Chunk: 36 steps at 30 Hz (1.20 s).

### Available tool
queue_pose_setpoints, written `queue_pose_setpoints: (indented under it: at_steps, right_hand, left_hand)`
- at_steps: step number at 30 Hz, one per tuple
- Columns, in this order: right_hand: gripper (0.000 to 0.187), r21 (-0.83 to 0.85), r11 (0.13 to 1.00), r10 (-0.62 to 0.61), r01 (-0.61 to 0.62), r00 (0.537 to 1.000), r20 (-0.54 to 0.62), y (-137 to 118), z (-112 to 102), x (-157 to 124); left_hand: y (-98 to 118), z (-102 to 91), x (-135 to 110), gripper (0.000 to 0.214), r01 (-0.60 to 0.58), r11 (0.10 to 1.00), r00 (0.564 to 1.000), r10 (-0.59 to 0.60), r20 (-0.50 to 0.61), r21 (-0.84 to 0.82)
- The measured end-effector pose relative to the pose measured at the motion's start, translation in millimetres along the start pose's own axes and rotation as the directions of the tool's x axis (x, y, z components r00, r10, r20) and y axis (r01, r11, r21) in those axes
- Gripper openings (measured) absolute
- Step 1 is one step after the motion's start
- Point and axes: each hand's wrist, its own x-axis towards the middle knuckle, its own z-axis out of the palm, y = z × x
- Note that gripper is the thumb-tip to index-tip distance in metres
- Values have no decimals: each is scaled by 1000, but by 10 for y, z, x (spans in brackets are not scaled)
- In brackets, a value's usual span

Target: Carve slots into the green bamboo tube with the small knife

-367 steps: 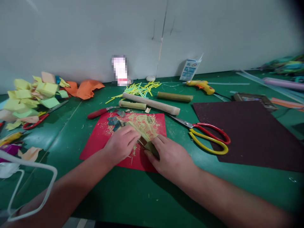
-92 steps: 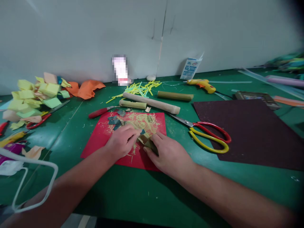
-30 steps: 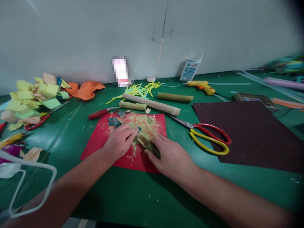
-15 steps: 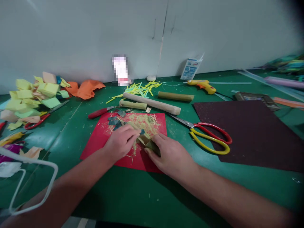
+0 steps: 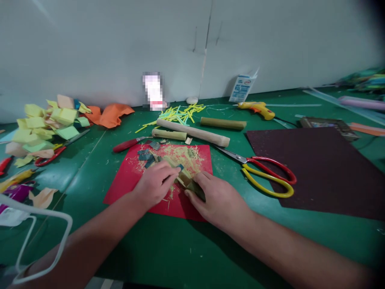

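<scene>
My right hand [image 5: 218, 198] is closed around a short split piece of green bamboo [image 5: 192, 185], holding it down on a red sheet [image 5: 126, 184]. My left hand [image 5: 155, 182] has its fingers pinched on a small dark-tipped piece [image 5: 179, 167] set against the open end of the bamboo. Yellowish shavings [image 5: 180, 154] and several small dark squares [image 5: 146, 154] lie on the red sheet just beyond my fingers.
Red-and-yellow scissors [image 5: 264, 176] lie right of the sheet, beside a dark brown sheet [image 5: 319, 168]. Behind are a wooden stick [image 5: 194, 131], two bamboo pieces [image 5: 222, 123], a red-handled knife [image 5: 128, 144] and a glue gun [image 5: 255, 108]. Coloured paper scraps [image 5: 48, 124] pile up at left.
Both hands stay in the same place on the red sheet. My left fingers have shifted slightly back and forth at the bamboo's open end; nothing picked up or let go.
</scene>
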Motion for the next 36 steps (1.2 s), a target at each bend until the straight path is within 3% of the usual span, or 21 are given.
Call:
queue_pose_setpoints:
  at_steps: [4, 9, 13, 17, 21, 26, 29, 33, 36]
  right_hand:
    - [17, -3, 1000, 6, -6, 1000, -11, 2, 2, -9]
    - [16, 5, 1000, 0, 0, 1000, -3, -5, 6, -10]
    - [17, -4, 1000, 11, -11, 1000, -7, -15, -2, -8]
    - [15, 9, 1000, -2, 2, 1000, -6, -10, -6, -10]
    - [18, -3, 1000, 9, -9, 1000, -12, -5, -5, -10]
    - [15, 8, 1000, 1, -1, 1000, -3, -2, 1, -9]
    - [17, 9, 1000, 18, -18, 1000, -7, -3, -1, -11]
    - [15, 16, 1000, -3, 3, 1000, 4, -6, -7, -19]
    - [17, 7, 1000, 6, -6, 1000, -6, -7, -5, -30]
  left_hand:
    - [10, 6, 11, 17, -10, 996, 997, 16, -72, 88]
    - [5, 0, 19, 18, -39, 998, 999, 39, 8, 42]
    - [-10, -6, 9, 18, 14, 992, 996, -4, -84, 124]
    - [6, -2, -9, 20, -53, 998, 998, 52, 29, 47]
    - [-39, -34, 5, 17, 15, 995, 996, -6, -86, 97]
    - [-22, -15, -11, 17, -49, 997, 999, 49, 12, 61]
    - [-22, -4, -10, 16, -19, 996, 998, 24, -64, 86]
    - [-11, -6, -5, 18, -59, 997, 998, 58, 12, 46]
    - [9, -11, 2, 17, -33, 996, 999, 35, -35, 79]
